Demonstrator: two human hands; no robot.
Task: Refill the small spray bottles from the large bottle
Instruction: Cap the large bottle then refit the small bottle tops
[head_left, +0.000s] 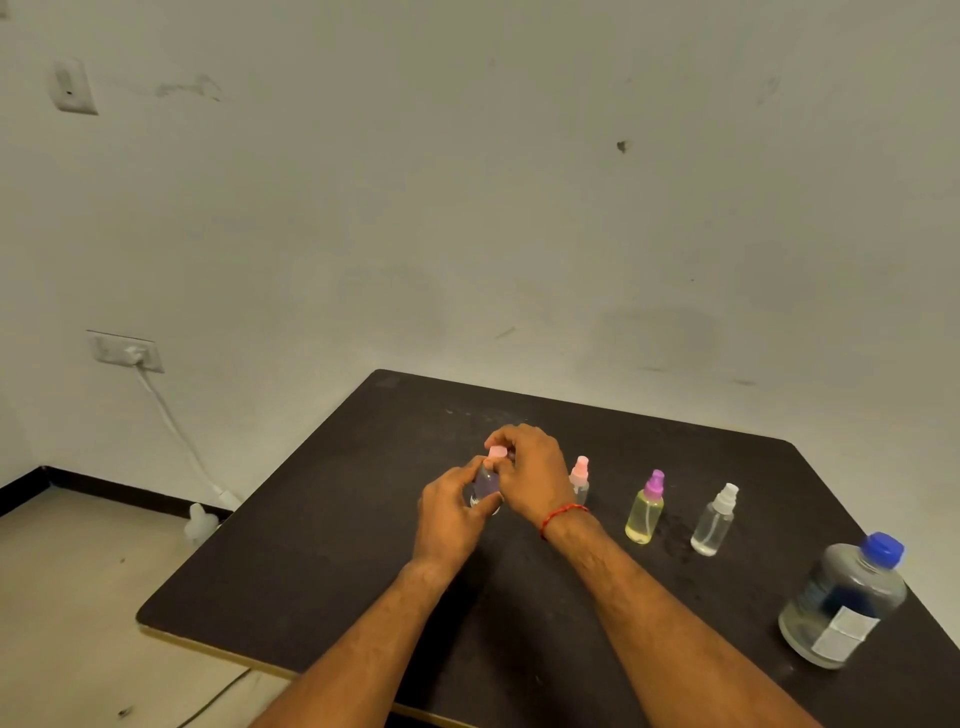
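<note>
1. Dim, warm, even light; the wall looks dull grey.
2. Soft shadows lie on the table beneath the forearms, lower centre.
3. Wide-angle stretch tilts the large bottle, lower right.
4. The spray bottle at centre is slightly blurred.

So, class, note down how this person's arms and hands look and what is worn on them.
Both forearms are bare, with no sleeves in view. The right hand has a thin red thread bracelet tied round its wrist. The left hand and its wrist carry nothing. No gloves or watch show.
</note>
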